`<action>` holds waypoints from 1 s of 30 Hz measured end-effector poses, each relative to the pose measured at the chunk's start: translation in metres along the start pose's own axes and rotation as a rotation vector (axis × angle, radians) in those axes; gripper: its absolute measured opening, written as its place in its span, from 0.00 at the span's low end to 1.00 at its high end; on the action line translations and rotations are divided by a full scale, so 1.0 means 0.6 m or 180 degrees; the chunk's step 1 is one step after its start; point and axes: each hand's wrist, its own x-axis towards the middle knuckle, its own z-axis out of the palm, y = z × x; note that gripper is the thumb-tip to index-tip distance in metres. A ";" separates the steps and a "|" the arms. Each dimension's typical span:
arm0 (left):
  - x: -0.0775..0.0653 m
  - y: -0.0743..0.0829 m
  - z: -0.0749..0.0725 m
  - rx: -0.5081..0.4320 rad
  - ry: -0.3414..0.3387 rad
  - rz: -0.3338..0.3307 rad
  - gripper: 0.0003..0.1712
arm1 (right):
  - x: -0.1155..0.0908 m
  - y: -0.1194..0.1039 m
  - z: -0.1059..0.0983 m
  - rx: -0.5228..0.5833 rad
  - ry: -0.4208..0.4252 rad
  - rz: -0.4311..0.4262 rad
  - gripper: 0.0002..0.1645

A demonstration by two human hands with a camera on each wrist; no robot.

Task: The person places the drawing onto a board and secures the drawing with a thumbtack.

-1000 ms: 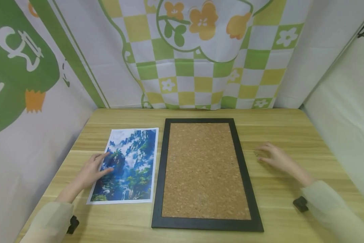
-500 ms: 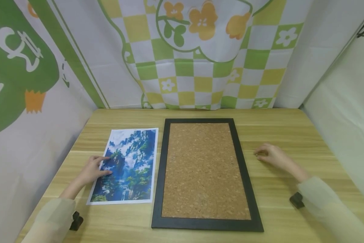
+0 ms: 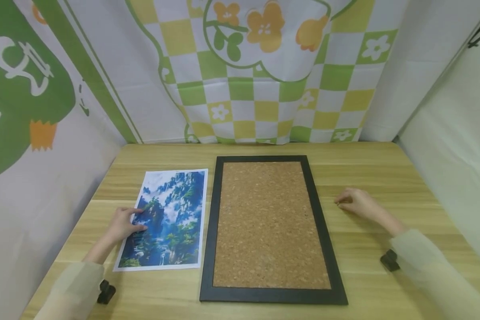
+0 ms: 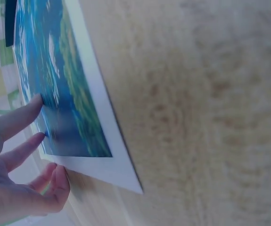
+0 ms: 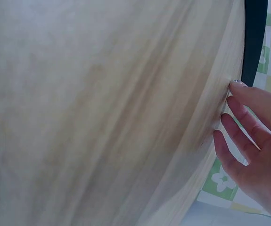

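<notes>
There are two hands, one print, one corkboard, one table and one tiny shiny piece.

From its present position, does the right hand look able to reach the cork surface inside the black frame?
Yes, most likely. In the head view, only a strip of tabletop and one side of the black frame lie between the right hand and the cork surface; nothing tall seems to block it.

A black frame around speckled brown cork; left, a white-bordered blue-and-green mountain print; yellowish, grain-streaked worktop; far, green-yellow-white checked cloth.
</notes>
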 end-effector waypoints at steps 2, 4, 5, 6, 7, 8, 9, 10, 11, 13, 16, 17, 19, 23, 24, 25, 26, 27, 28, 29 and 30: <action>-0.002 0.002 0.001 -0.0012 0.0025 -0.0037 0.29 | 0.001 0.001 0.000 -0.0026 0.0019 -0.0028 0.07; -0.003 0.004 0.001 -0.0033 0.0046 -0.0055 0.27 | 0.001 0.002 0.001 -0.0033 0.0034 -0.0041 0.07; -0.003 0.005 0.002 -0.0051 0.0055 -0.0068 0.25 | 0.002 0.002 0.001 -0.0042 0.0041 -0.0053 0.06; -0.004 0.006 0.002 -0.0058 0.0062 -0.0069 0.24 | 0.002 0.003 0.001 -0.0044 0.0050 -0.0058 0.06; -0.004 0.007 0.002 -0.0068 0.0063 -0.0077 0.24 | 0.002 0.003 0.001 -0.0045 0.0057 -0.0060 0.06; -0.004 0.008 0.002 -0.0079 0.0058 -0.0101 0.23 | 0.002 0.004 0.001 -0.0040 0.0058 -0.0057 0.06; -0.004 0.009 0.002 -0.0083 0.0055 -0.0105 0.23 | 0.003 0.004 0.001 -0.0038 0.0054 -0.0067 0.06; -0.003 0.010 0.002 -0.0096 0.0044 -0.0124 0.23 | 0.003 0.004 0.001 -0.0038 0.0050 -0.0074 0.05; -0.003 0.010 0.003 -0.0106 0.0033 -0.0150 0.22 | 0.003 0.004 0.001 -0.0033 0.0046 -0.0066 0.05; -0.002 0.011 0.003 -0.0132 0.0006 -0.0203 0.23 | 0.002 0.004 0.000 -0.0023 0.0035 -0.0040 0.05; 0.000 0.011 0.003 -0.0164 -0.0029 -0.0279 0.23 | 0.002 0.004 0.000 -0.0017 0.0017 -0.0005 0.05; 0.000 0.011 0.003 -0.0165 -0.0036 -0.0289 0.23 | 0.002 0.004 0.000 -0.0017 0.0012 0.0002 0.05; 0.001 0.012 0.003 -0.0185 -0.0039 -0.0293 0.23 | 0.003 0.004 0.000 -0.0021 0.0011 -0.0002 0.05; 0.004 0.013 0.002 -0.0195 -0.0038 -0.0272 0.23 | 0.003 0.005 0.000 -0.0028 0.0010 -0.0023 0.05; 0.004 0.013 0.002 -0.0210 -0.0052 -0.0289 0.23 | 0.002 0.005 0.000 -0.0027 0.0013 -0.0024 0.05; 0.004 0.013 0.002 -0.0208 -0.0066 -0.0297 0.22 | 0.002 0.005 0.001 -0.0028 0.0012 -0.0022 0.05; 0.004 0.012 0.001 -0.0217 -0.0084 -0.0308 0.22 | 0.002 0.004 0.001 -0.0020 0.0007 -0.0016 0.05; 0.004 0.011 0.001 -0.0235 -0.0108 -0.0320 0.21 | 0.002 0.004 0.001 -0.0014 0.0005 -0.0008 0.04; 0.004 0.009 0.000 -0.0249 -0.0138 -0.0311 0.21 | 0.002 0.004 0.000 -0.0008 0.0003 0.0004 0.04; 0.004 0.007 -0.001 -0.0285 -0.0161 -0.0302 0.21 | 0.002 0.004 0.000 -0.0001 0.0000 0.0016 0.04; 0.003 0.003 -0.003 -0.0330 -0.0176 -0.0291 0.21 | 0.003 0.003 0.000 0.0002 -0.0007 0.0029 0.04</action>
